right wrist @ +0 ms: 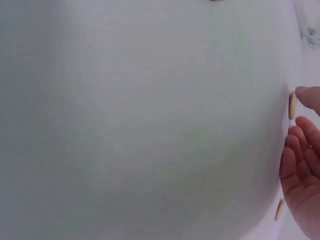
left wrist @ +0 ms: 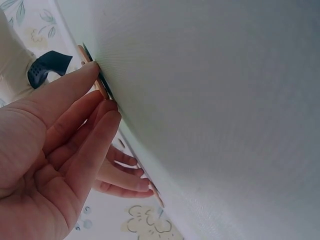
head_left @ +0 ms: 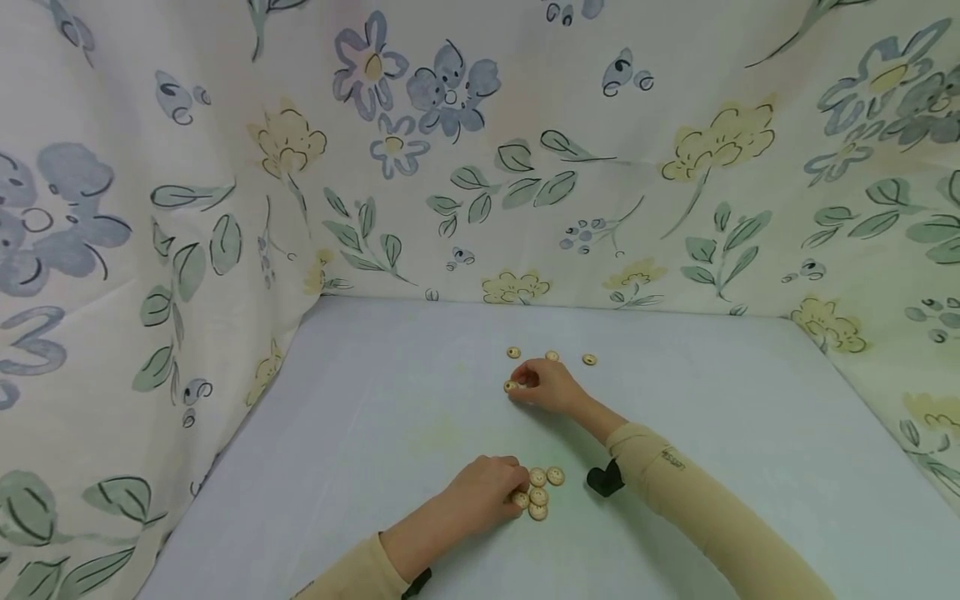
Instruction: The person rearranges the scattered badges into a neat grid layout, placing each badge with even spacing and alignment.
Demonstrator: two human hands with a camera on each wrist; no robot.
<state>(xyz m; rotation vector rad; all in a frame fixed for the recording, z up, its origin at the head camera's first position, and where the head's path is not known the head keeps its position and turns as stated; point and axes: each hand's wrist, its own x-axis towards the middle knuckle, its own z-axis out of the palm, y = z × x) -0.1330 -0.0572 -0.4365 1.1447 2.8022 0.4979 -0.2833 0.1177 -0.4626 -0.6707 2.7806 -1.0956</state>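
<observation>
Left hand (head_left: 487, 493) pinches a button (head_left: 521, 501) beside others (head_left: 538, 496), right hand (head_left: 551, 387) another button (head_left: 509, 387) farther forward.

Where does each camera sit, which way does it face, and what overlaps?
Head: on the head, facing forward and down at the table, buttons and flowered cloth; shows left hand, right hand, both sleeves.
Left wrist: on that wrist, looking low along the table past the left hand; right hand shows beyond.
Right wrist: on that wrist, looking across the table; right hand at the right edge.
Shared: head and left wrist both show both hands.
</observation>
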